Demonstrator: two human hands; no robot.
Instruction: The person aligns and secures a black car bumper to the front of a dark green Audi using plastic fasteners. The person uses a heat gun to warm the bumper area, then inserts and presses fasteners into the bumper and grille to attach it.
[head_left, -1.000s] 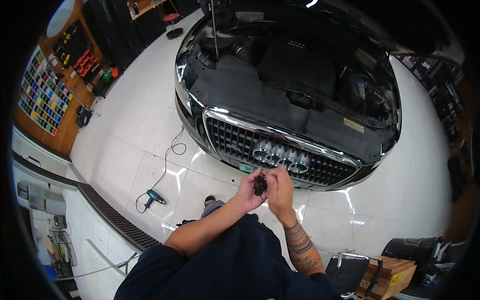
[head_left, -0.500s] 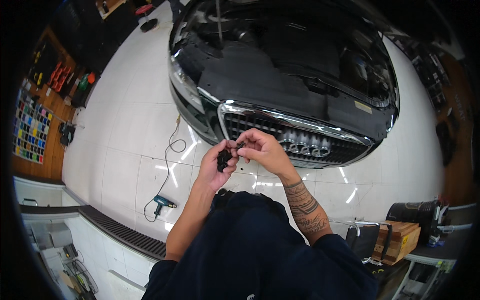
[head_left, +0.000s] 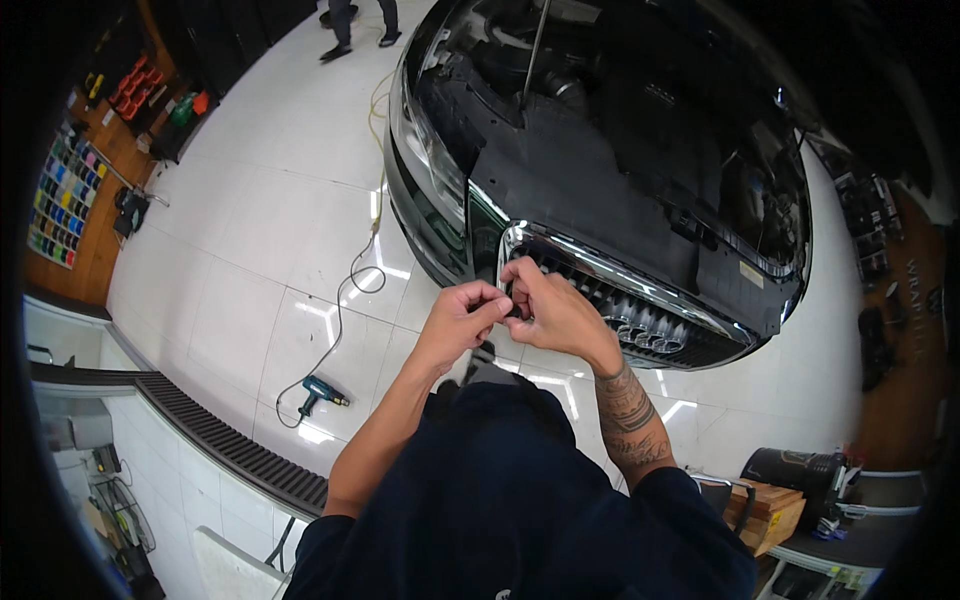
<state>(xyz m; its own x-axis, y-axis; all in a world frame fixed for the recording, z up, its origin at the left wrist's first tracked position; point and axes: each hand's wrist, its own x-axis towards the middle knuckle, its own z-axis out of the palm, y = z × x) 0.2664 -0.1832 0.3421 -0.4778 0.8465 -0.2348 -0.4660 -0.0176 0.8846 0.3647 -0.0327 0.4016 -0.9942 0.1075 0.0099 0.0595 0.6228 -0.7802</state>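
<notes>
The fingers [head_left: 480, 294] of the left hand [head_left: 455, 322] and right hand [head_left: 558, 315] curl toward each other, thumbs almost meeting, and appear to pinch a small dark piece [head_left: 516, 311] between them; it is mostly covered, so its form cannot be told. It sits in front of the person's body, before the left end of the car's grille [head_left: 603, 297], probably held with both hands so that each steadies it. A slim rod [head_left: 535, 55] stands in the engine bay, presumably bearing the raised bonnet. The teal and black pistol-shaped tool [head_left: 322, 391] lies on the floor [head_left: 220, 300], its thin cord [head_left: 340, 335] looped loosely, likely leaving slack. Bright, curved chrome edges the grille's dark slats; the bay's cover panel [head_left: 560, 165] looks like dull black plastic, while the pale tiles are glossy enough to mirror the lights.
</notes>
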